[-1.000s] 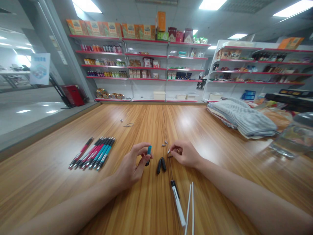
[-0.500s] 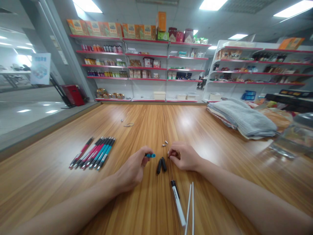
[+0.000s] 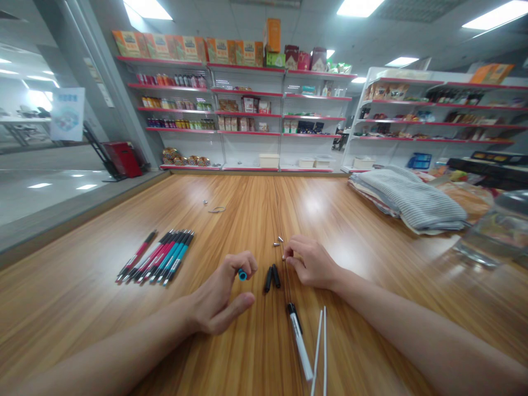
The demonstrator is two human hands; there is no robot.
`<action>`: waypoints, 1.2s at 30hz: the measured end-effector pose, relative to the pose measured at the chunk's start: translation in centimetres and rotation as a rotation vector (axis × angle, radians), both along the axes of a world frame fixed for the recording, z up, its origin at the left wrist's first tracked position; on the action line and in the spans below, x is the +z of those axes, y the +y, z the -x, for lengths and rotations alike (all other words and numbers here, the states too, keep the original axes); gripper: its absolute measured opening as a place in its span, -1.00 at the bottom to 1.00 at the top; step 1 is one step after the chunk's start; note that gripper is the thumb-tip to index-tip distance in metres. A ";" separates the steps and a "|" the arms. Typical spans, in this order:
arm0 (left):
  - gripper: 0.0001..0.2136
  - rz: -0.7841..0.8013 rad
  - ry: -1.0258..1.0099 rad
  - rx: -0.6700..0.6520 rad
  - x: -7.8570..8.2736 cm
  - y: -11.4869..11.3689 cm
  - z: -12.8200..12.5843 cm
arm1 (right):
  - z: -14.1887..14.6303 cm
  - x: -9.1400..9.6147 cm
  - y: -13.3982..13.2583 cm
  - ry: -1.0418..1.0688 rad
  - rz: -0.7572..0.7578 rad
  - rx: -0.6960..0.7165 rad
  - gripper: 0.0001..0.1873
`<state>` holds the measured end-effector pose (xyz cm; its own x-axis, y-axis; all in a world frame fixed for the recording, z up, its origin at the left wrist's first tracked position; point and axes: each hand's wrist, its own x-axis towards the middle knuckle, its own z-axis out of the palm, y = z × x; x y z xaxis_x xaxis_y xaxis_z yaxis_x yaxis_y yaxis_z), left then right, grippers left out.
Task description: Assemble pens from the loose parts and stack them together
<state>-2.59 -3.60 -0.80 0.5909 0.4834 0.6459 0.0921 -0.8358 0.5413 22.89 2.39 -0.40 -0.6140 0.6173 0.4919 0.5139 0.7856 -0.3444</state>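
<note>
My left hand (image 3: 223, 294) keeps a blue pen barrel (image 3: 242, 274) in its curled fingers, the hollow end facing me and the thumb held away. At the fingertips of my right hand (image 3: 307, 261) is a small metal pen tip (image 3: 284, 257), mostly hidden by the fingers. Two more metal pen tips (image 3: 278, 242) lie just beyond. Between the hands, two black pen grips (image 3: 272, 278) rest side by side on the wooden table (image 3: 231, 363). Closer to me are a white marker with a black cap (image 3: 300, 344) and two thin white sticks (image 3: 320, 352).
On the left lies a row of pink and blue pens (image 3: 159, 257). A thin ring-like loop (image 3: 216, 209) is farther back. Folded striped cloth (image 3: 412, 195) and a clear water container (image 3: 490, 231) stand on the right. Stocked shelves (image 3: 247, 115) rise behind the table.
My left thumb has come off the blue barrel and swung down, and the barrel has turned so its open end faces me. My right hand has barely moved.
</note>
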 end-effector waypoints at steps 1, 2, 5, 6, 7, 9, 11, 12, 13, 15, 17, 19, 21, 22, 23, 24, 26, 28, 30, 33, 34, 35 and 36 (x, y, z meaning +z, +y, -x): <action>-0.71 -0.002 -0.003 0.000 0.0 0.0 0.0 | 0.0 0.0 0.0 0.013 -0.005 0.005 -0.83; -0.70 -0.001 -0.004 -0.001 0.0 0.1 0.0 | 0.0 0.0 0.0 0.025 -0.009 0.011 -0.83; -0.68 0.002 -0.005 0.001 0.1 0.0 0.1 | 0.0 0.0 -0.1 0.056 -0.020 0.025 -0.83; -0.68 0.003 -0.009 -0.001 0.0 -0.1 0.1 | 0.0 0.0 -0.1 0.064 -0.022 0.028 -0.83; -0.68 0.008 -0.014 -0.009 0.0 -0.2 0.0 | 0.0 0.0 -0.1 0.070 -0.023 0.029 -0.83; -0.73 0.061 -0.058 0.003 0.0 -0.4 -0.3 | 0.0 0.0 0.0 0.077 -0.024 0.032 -0.84; -0.84 0.211 -0.189 0.091 0.1 -0.4 -0.8 | 0.0 -0.1 0.0 0.076 -0.023 0.041 -0.85; -0.88 0.322 -0.292 0.151 0.2 -0.2 -1.2 | 0.1 -0.1 0.0 0.074 -0.023 0.046 -0.84; -0.89 0.455 -0.406 0.197 0.3 0.0 -1.4 | 0.1 -0.1 0.0 0.070 -0.023 0.052 -0.83; -0.85 0.707 -0.602 0.170 0.6 0.7 -1.8 | 0.1 -0.1 0.0 0.054 -0.021 0.064 -0.80; -0.83 0.858 -0.683 0.143 0.7 1.4 -1.9 | 0.1 0.0 -0.1 0.030 -0.017 0.077 -0.80; -0.80 0.907 -0.655 0.166 0.5 1.8 -1.8 | 0.1 0.1 -0.1 0.012 -0.008 0.090 -0.83; -0.75 0.896 -0.558 0.207 0.2 2.0 -1.6 | 0.1 0.1 -0.2 0.016 0.009 0.099 -0.86; -0.73 0.879 -0.493 0.227 0.0 2.0 -1.6 | 0.0 0.1 -0.1 0.030 0.017 0.094 -0.87; -0.70 0.854 -0.423 0.248 -0.1 1.9 -1.6 | 0.0 0.0 0.0 0.049 0.021 0.076 -0.88; -0.68 0.822 -0.352 0.274 -0.1 1.8 -1.5 | 0.0 -0.1 0.2 0.070 0.021 0.045 -0.87; -0.65 0.721 -0.220 0.343 0.0 1.6 -1.5 | -0.1 -0.4 0.5 0.095 0.014 -0.036 -0.86; -0.66 0.580 -0.109 0.420 0.3 1.4 -1.5 | -0.2 -0.6 0.9 0.080 0.012 -0.089 -0.85; -0.69 0.454 -0.023 0.471 0.7 1.3 -1.5 | -0.1 -0.8 1.1 0.051 0.015 -0.103 -0.86; -0.69 0.368 0.050 0.505 0.9 1.1 -1.5 | 0.1 -0.8 1.0 0.010 0.010 -0.097 -0.90; -0.68 0.361 0.064 0.511 0.9 1.1 -1.5 | 0.1 -0.7 1.0 -0.003 0.009 -0.092 -0.91; -0.68 0.356 0.075 0.513 0.8 1.1 -1.5 | 0.2 -0.7 0.9 -0.015 0.007 -0.087 -0.91; -0.67 0.352 0.083 0.511 0.8 1.1 -1.5 | 0.2 -0.6 0.9 -0.024 0.003 -0.082 -0.92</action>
